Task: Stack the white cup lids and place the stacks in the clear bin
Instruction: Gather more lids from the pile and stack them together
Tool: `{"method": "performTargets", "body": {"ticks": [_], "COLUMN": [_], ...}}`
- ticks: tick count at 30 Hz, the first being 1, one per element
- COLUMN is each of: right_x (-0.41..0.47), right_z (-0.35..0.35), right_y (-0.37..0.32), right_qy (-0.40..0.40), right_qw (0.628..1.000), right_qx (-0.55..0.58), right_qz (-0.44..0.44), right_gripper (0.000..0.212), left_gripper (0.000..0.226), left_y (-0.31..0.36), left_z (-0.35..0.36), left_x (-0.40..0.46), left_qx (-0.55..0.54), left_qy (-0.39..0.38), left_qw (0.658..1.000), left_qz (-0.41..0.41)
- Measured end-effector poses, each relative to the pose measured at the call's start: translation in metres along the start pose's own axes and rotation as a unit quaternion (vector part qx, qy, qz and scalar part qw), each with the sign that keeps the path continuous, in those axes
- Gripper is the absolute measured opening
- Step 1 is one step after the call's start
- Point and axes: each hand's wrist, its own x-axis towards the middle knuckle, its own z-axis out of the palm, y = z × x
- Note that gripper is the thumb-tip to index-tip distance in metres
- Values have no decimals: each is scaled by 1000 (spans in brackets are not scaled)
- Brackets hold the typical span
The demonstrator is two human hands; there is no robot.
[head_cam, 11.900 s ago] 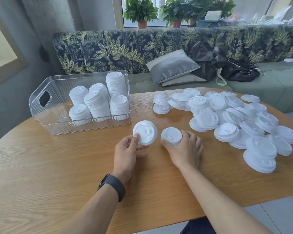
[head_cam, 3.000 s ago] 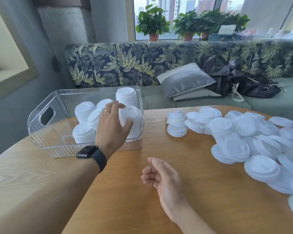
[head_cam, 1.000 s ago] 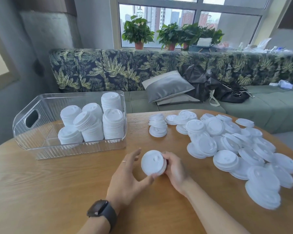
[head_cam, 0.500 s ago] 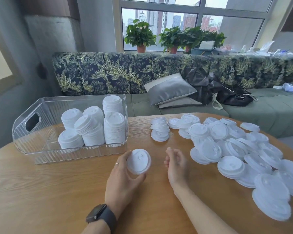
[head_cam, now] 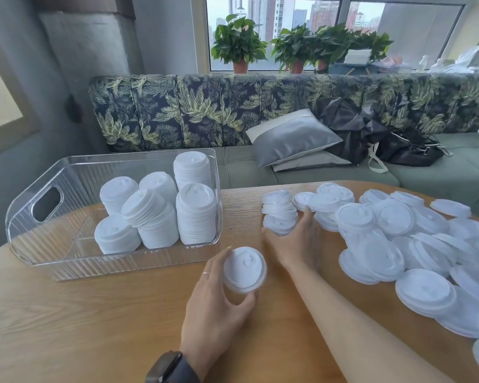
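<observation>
Soft daylight from the window [head_cam: 335, 31]; edges warped, slightly blurred.

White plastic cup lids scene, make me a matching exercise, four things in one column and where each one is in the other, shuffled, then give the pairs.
Things
1. small stack of white plastic cup lids
2. tall stacks of white lids
3. grey cushion
4. loose pile of white lids

Places
A. on the green sofa seat
B. held in the left hand
C. spread on the wooden table, to the right
D. standing in the clear plastic bin

Pairs: 1-B, 2-D, 3-A, 4-C
</observation>
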Motion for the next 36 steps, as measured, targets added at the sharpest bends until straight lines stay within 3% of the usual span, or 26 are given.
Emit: {"method": "performTargets", "body": {"ticks": [3, 10, 24, 36], "right_x": [11, 5, -89, -130], "right_z": [5, 2, -66, -98], "right_y": [-1, 4, 33, 41], "right_qy": [-11, 2, -40, -47], "right_qw": [999, 1000, 999, 994], "right_qx": [-32, -15, 2, 100], "right_qz": [9, 0, 4, -7], "right_gripper": [120, 112, 110, 97], "left_gripper": [83, 82, 79, 84], "left_y": [1, 0, 15, 26], "left_z": [0, 0, -8, -20], "left_x": [-1, -2, -25, -71], "left_qx": [-12, -9, -8, 2], "left_qy": [8, 9, 12, 4], "left_qw": [1000, 1000, 1000, 1000], "left_qz": [1, 2, -20, -23]}}
